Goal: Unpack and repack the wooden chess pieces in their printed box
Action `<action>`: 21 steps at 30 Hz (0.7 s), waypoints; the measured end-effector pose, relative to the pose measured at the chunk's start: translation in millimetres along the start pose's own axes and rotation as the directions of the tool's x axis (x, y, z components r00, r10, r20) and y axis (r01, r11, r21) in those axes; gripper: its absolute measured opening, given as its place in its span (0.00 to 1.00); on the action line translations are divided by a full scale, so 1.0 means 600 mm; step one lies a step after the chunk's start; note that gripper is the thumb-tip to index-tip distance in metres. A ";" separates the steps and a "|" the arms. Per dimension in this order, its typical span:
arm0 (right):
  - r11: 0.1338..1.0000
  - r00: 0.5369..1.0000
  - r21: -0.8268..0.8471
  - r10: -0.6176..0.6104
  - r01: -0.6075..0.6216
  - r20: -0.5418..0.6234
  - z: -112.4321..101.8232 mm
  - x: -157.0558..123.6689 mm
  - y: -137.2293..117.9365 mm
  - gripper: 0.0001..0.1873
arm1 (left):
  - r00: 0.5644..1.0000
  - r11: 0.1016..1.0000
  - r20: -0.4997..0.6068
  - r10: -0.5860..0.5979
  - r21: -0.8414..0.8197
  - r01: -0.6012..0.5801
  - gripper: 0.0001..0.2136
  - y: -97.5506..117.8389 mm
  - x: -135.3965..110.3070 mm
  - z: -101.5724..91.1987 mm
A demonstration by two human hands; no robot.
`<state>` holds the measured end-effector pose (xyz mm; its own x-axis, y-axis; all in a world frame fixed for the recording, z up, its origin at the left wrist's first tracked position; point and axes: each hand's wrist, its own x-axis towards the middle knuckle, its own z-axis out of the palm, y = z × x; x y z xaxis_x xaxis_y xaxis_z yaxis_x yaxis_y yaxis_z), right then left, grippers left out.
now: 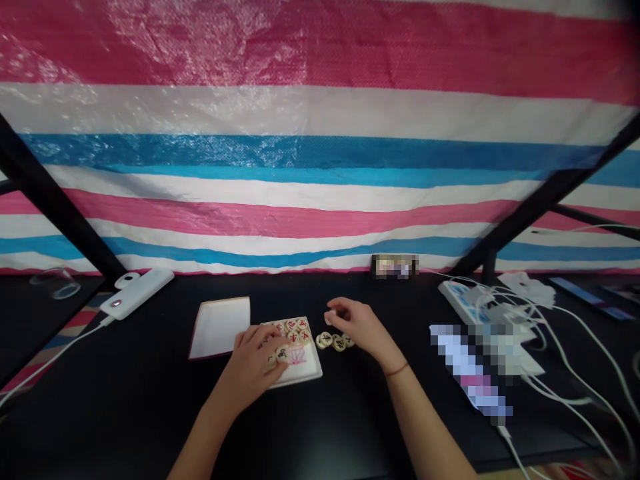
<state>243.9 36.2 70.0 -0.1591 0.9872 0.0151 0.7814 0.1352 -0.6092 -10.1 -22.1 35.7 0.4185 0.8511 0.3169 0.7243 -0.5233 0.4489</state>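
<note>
A shallow white box [306, 371] lies on the black table and holds several round wooden chess pieces [295, 327] with red and black characters. My left hand [257, 363] rests on the box with its fingers curled over some pieces. My right hand [355, 323] hovers just right of the box and pinches one light piece [330, 316] between thumb and fingers. Three loose pieces [334, 341] lie on the table under that hand. The box's white lid [220, 327] lies flat to the left.
A white power bank [136, 293] with a cable sits at the left, a glass [56, 283] further left. A power strip [463, 300] with white cables and plugs crowds the right. A striped tarp [320, 133] hangs behind, flanked by black frame bars.
</note>
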 end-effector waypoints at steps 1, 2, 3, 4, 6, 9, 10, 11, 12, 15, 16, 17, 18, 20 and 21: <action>0.982 0.999 0.189 -0.019 0.026 -0.040 0.009 -0.011 -0.012 0.14 | 1.000 1.000 -0.026 0.002 -0.029 -0.002 0.15 0.003 0.005 -0.002; 0.940 0.999 0.337 -0.031 0.042 -0.040 0.021 -0.020 -0.023 0.15 | 0.999 0.998 -0.048 0.001 -0.062 -0.004 0.17 0.008 0.011 -0.002; 0.891 0.998 0.451 -0.053 0.054 -0.015 0.034 -0.028 -0.034 0.16 | 0.998 0.995 -0.065 -0.002 -0.095 -0.004 0.19 0.012 0.017 -0.002; 0.845 0.998 0.531 -0.065 0.053 0.005 0.048 -0.034 -0.043 0.16 | 0.997 0.992 -0.078 -0.007 -0.129 -0.003 0.21 0.017 0.024 0.000; 0.783 0.998 0.621 -0.061 0.032 0.025 0.072 -0.039 -0.055 0.16 | 0.996 0.982 -0.084 -0.027 -0.190 0.010 0.19 0.025 0.037 0.005; 0.736 1.000 0.677 -0.015 0.008 0.005 0.094 -0.036 -0.058 0.16 | 0.996 0.966 -0.070 -0.063 -0.256 0.043 0.12 0.027 0.047 0.016; 0.723 1.000 0.690 -0.011 0.006 0.002 0.098 -0.034 -0.056 0.16 | 0.995 0.962 -0.074 -0.069 -0.268 0.046 0.12 0.024 0.047 0.021; 0.708 1.000 0.706 -0.011 0.009 -0.001 0.100 -0.032 -0.052 0.17 | 0.994 0.960 -0.086 -0.073 -0.276 0.047 0.12 0.021 0.046 0.025; 0.690 1.000 0.724 -0.013 0.015 -0.009 0.102 -0.031 -0.048 0.17 | 0.992 0.959 -0.102 -0.077 -0.278 0.046 0.12 0.018 0.044 0.029; 0.626 0.994 0.777 0.035 0.059 -0.103 0.107 -0.028 -0.034 0.17 | 0.990 0.961 -0.114 -0.078 -0.272 0.045 0.10 0.007 0.037 0.040; 0.611 0.985 0.788 0.075 0.080 -0.158 0.109 -0.027 -0.030 0.18 | 0.992 0.963 -0.102 -0.070 -0.266 0.040 0.08 0.005 0.035 0.042; 0.602 0.970 0.792 0.116 0.102 -0.214 0.111 -0.028 -0.027 0.18 | 0.995 0.968 -0.087 -0.056 -0.251 0.032 0.07 0.005 0.034 0.043; 0.600 0.953 0.791 0.151 0.122 -0.262 0.113 -0.028 -0.024 0.19 | 0.997 0.974 -0.069 -0.038 -0.224 0.022 0.05 0.005 0.033 0.043; 0.606 0.925 0.781 0.190 0.153 -0.329 0.117 -0.030 -0.021 0.20 | 1.000 0.990 -0.030 -0.004 -0.143 0.000 0.03 0.009 0.032 0.041; 0.613 0.919 0.774 0.190 0.163 -0.344 0.118 -0.032 -0.020 0.19 | 1.000 0.995 -0.009 0.009 -0.097 -0.010 0.03 0.012 0.032 0.039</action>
<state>194.5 9.8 20.7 0.2099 0.9627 0.1709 -0.0140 0.1778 -0.9840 16.2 -8.5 25.3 0.4199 0.8461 0.3282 0.6636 -0.5330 0.5249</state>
